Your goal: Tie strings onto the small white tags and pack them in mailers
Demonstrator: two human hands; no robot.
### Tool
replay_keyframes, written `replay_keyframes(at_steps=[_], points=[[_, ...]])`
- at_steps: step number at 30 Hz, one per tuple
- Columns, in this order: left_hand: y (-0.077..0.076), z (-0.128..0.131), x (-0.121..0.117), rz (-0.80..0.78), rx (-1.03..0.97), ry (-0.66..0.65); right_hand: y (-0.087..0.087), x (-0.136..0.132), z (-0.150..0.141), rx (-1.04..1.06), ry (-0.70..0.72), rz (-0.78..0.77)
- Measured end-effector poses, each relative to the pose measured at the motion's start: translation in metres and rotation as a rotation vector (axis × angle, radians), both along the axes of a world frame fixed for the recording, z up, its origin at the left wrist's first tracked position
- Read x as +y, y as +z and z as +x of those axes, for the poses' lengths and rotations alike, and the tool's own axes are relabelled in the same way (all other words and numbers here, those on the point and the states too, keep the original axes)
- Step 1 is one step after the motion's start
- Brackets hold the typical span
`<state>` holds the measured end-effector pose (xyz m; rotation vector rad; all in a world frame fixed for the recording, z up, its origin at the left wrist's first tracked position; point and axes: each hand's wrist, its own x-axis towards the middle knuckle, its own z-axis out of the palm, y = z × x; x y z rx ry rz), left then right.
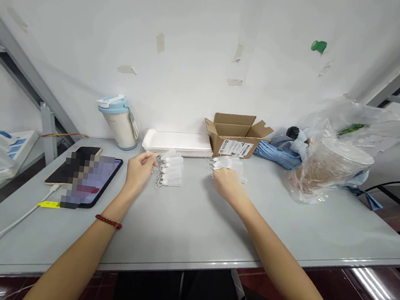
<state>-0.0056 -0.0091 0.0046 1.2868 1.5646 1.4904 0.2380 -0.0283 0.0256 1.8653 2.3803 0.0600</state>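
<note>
Small translucent white packets with thin string loops lie in two overlapping rows on the grey table. My left hand (140, 168) is at the left edge of the left row of packets (171, 170), thumb and fingers pinched together by the loops of the top ones. Whatever is in that pinch is too small to make out. Over the right row of packets (235, 163) my right hand (226, 180) is closed, knuckles up. It covers the row's lower part, and its fingertips are hidden.
Behind the packets stand a stack of white trays (179, 142) and an open cardboard box (236, 142). A tumbler (120, 122) and two phones, one cabled (97, 185), are at left. Blue cloth (277, 153) and a plastic-wrapped tub (330, 167) sit at right.
</note>
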Motion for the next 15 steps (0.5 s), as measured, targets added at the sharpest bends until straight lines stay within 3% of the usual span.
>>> replay_keyframes(at_steps=[3,8,10,15], points=[[0.004,0.008,-0.008,0.072,0.108,-0.091,-0.004,-0.008,-0.014,0.098,0.093,-0.003],[0.011,0.022,-0.024,0.049,0.145,-0.35,-0.008,-0.014,-0.025,0.752,0.282,0.106],[0.012,0.024,-0.026,0.008,0.134,-0.424,-0.007,-0.014,-0.026,0.955,0.262,0.103],[0.012,0.023,-0.026,-0.056,0.094,-0.557,0.0,-0.014,-0.026,1.294,0.106,-0.104]])
